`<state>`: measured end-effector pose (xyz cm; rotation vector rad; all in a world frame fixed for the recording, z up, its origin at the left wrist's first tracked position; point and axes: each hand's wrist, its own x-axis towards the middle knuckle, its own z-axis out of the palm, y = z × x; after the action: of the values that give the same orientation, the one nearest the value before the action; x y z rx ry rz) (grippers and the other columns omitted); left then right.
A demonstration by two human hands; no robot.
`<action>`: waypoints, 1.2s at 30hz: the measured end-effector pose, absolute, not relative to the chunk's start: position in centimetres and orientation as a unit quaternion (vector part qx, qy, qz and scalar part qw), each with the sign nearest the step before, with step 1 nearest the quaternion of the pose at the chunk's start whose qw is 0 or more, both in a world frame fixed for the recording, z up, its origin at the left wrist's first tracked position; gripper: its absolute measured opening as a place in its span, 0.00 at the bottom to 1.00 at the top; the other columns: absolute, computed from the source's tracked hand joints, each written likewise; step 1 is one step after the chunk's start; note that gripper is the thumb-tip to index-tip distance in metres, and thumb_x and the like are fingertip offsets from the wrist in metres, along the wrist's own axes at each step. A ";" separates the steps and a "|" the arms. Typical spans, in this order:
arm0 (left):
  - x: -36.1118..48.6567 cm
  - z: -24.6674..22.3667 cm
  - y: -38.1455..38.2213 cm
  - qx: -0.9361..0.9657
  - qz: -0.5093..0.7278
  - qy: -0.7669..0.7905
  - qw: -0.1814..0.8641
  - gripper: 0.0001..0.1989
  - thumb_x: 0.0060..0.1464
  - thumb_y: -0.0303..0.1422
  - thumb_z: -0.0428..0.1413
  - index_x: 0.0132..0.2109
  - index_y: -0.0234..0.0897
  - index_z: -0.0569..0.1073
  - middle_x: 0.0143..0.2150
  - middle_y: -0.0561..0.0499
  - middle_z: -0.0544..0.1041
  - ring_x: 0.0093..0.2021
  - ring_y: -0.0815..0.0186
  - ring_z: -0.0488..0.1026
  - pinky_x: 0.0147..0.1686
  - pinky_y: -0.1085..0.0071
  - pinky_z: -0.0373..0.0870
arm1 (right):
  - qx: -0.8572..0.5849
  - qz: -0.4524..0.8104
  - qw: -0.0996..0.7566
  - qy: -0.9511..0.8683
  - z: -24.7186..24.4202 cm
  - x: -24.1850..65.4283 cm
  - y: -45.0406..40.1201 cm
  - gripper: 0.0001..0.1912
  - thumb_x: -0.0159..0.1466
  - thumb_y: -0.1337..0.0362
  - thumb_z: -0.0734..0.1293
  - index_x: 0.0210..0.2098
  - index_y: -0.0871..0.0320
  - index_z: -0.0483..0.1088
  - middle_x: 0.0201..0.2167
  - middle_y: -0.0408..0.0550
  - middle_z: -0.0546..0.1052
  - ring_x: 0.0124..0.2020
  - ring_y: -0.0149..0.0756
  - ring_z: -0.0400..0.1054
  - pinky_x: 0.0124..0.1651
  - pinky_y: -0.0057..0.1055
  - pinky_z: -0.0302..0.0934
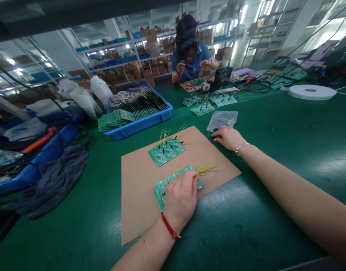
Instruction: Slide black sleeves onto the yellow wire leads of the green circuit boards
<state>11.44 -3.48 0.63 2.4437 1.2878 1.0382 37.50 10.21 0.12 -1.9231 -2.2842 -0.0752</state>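
My left hand (pixel 182 192), with a red cord on its wrist, is closed over a green circuit board (pixel 173 180) in the lower part of the brown sheet. A bundle of thin yellow wires (pixel 208 169) sticks out to the right from its fingers. Another edge of green board shows beneath this one. My right hand (pixel 228 138) lies at the near edge of a clear plastic bag (pixel 223 119), fingers bent down and together. Small dark pieces show by those fingertips; what they grip is hidden. Farther up the sheet lies a board (pixel 167 151) with upright yellow wires and black parts.
The brown sheet (pixel 139 210) lies on a green tabletop (pixel 263 226). A blue tray (pixel 141 127) of stacked boards stands behind it. Several wired boards (pixel 202 109) lie farther back, before a seated co-worker (pixel 194 52). A white reel (pixel 312 92) is at right, a dark cloth (pixel 57 177) at left.
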 end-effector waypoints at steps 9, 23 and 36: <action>11.6 0.7 -3.5 0.822 0.355 0.433 0.107 0.05 0.63 0.29 0.46 0.40 0.37 0.66 0.31 0.52 0.75 0.31 0.67 0.74 0.31 0.73 0.66 | -0.644 -0.053 0.059 -0.761 0.2 36.3 10.2 0.10 0.59 0.67 0.62 0.32 0.61 0.76 0.34 0.54 0.79 0.37 0.42 0.71 0.39 0.31 0.58; 11.6 1.0 -3.4 0.793 0.355 0.460 0.185 0.06 0.64 0.31 0.45 0.40 0.39 0.66 0.32 0.54 0.75 0.32 0.68 0.73 0.33 0.73 0.65 | -0.665 -0.091 0.083 -0.737 -0.2 36.0 9.1 0.14 0.62 0.67 0.58 0.38 0.66 0.73 0.40 0.61 0.77 0.43 0.45 0.69 0.45 0.35 0.55; 11.7 0.9 -3.4 0.797 0.351 0.459 0.176 0.06 0.64 0.31 0.46 0.40 0.39 0.66 0.31 0.54 0.74 0.31 0.68 0.72 0.32 0.73 0.63 | -0.641 -0.067 0.087 -0.760 -0.1 35.9 9.8 0.10 0.60 0.67 0.61 0.32 0.60 0.74 0.35 0.54 0.79 0.38 0.41 0.70 0.39 0.31 0.55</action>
<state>11.65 -3.40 0.90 2.2565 1.2994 0.9941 35.94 9.81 -0.09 -1.9087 -2.2630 -0.1986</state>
